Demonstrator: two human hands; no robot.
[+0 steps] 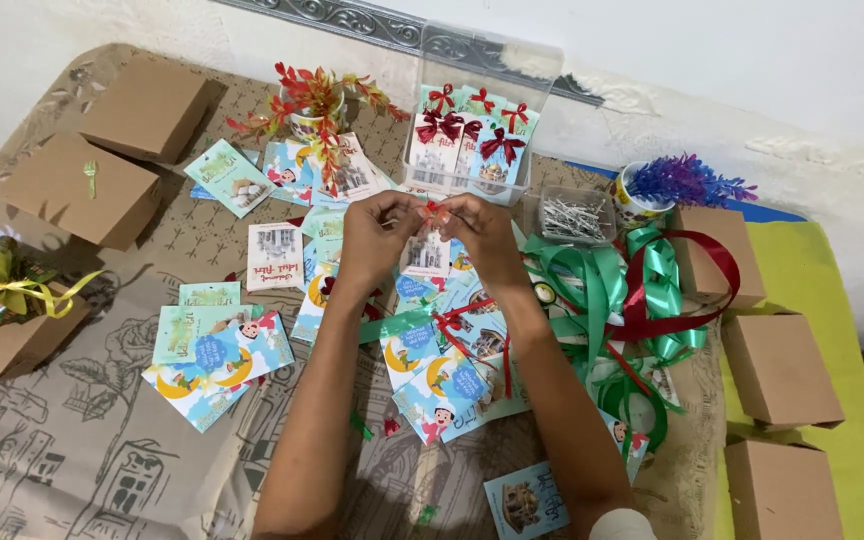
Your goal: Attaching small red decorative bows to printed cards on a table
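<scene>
You are sitting over a patterned cloth (82, 450) covered with bright cards (217, 360), brown boxes (780, 368) and a heap of green and red ribbon (642, 290), and you are holding one small card (426, 252) up in the middle, just in front of a clear box (477, 110) of finished cards. The card is hanging straight down with its long side up and down, sitting between both hands, so neither one is nearer. Your left hand (372, 235) and right hand (487, 235) are both pinching closed on the little red bow (435, 209) at the card's top edge, right at your fingertips.
</scene>
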